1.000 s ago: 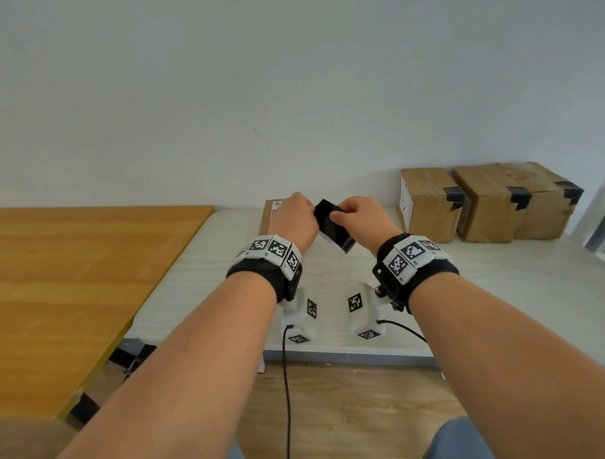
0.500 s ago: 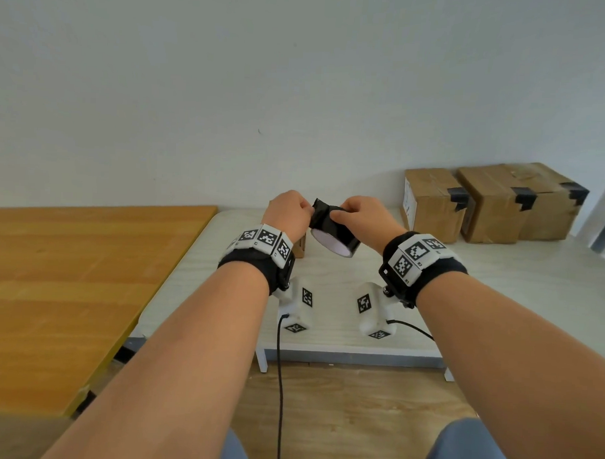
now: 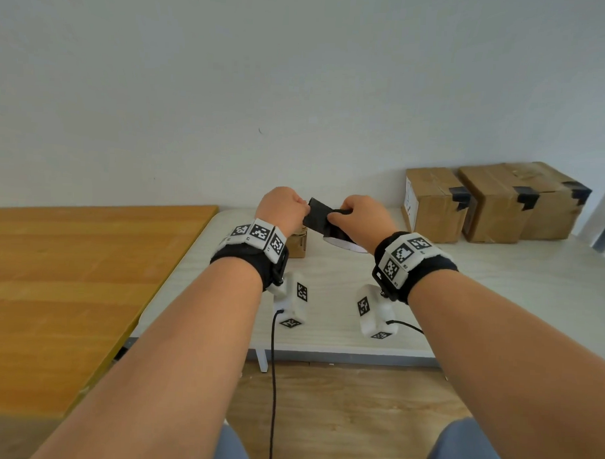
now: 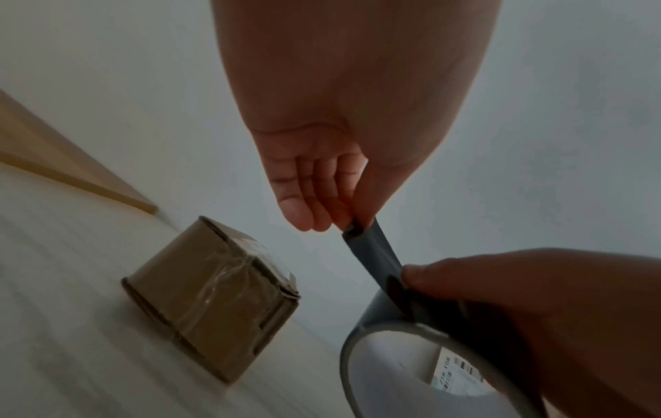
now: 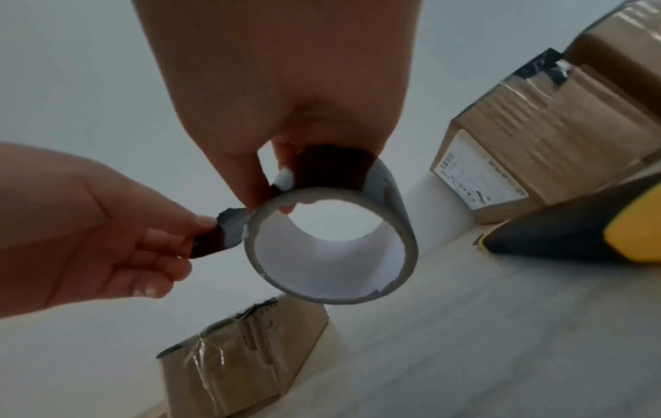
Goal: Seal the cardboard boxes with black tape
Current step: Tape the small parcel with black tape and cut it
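My right hand (image 3: pixel 336 216) grips a black tape roll (image 3: pixel 330 230) with a white core, held above the white table (image 3: pixel 498 287). In the right wrist view its thumb and fingers wrap the roll (image 5: pixel 332 246) from above. My left hand (image 3: pixel 303 208) pinches the roll's free end (image 4: pixel 352 226), and a short black strip (image 4: pixel 375 254) stretches between the hands. A small cardboard box (image 3: pixel 297 244) sits on the table below my left hand. It carries clear tape (image 4: pixel 214 282). Three cardboard boxes (image 3: pixel 432 203) (image 3: pixel 490 201) (image 3: pixel 549 200) with black tape on their edges stand at the back right.
An orange wooden table (image 3: pixel 69 290) adjoins the white one on the left. A white wall (image 3: pixel 299 92) rises right behind the boxes. A black and yellow object (image 5: pixel 590 234) lies on the table near the right boxes. Cables hang from both wrist cameras.
The roll has turned so that its white core faces me. A short strip of tape now runs from it to my left hand. Both hands stay close together.
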A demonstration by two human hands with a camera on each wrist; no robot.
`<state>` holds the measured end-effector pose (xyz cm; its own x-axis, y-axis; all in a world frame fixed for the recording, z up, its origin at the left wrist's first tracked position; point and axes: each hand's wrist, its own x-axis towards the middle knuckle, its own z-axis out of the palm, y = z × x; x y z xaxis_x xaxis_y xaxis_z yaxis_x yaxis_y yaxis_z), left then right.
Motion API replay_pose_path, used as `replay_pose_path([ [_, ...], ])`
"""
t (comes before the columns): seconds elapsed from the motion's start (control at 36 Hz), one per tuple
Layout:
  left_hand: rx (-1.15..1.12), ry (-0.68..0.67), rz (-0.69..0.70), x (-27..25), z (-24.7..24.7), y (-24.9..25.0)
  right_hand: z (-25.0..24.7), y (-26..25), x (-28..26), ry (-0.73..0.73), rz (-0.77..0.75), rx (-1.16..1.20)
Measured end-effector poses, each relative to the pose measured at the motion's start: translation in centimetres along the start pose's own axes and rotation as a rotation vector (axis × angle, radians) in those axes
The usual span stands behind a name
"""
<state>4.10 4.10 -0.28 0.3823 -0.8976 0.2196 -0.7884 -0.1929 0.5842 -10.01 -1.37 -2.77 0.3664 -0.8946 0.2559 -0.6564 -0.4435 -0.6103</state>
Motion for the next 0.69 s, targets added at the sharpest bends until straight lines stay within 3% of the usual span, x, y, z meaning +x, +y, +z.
replay_pose_path([
  [0.36, 0.023, 0.008, -0.093, 1.6, -0.1, -1.6, 0.7, -1.6, 2.1, -0.001, 0.030, -0.075],
  [0.69, 0.106, -0.077, -0.185, 3.5, 0.8, -3.2, 1.8, -2.6, 4.1, -0.123, 0.003, -0.272],
])
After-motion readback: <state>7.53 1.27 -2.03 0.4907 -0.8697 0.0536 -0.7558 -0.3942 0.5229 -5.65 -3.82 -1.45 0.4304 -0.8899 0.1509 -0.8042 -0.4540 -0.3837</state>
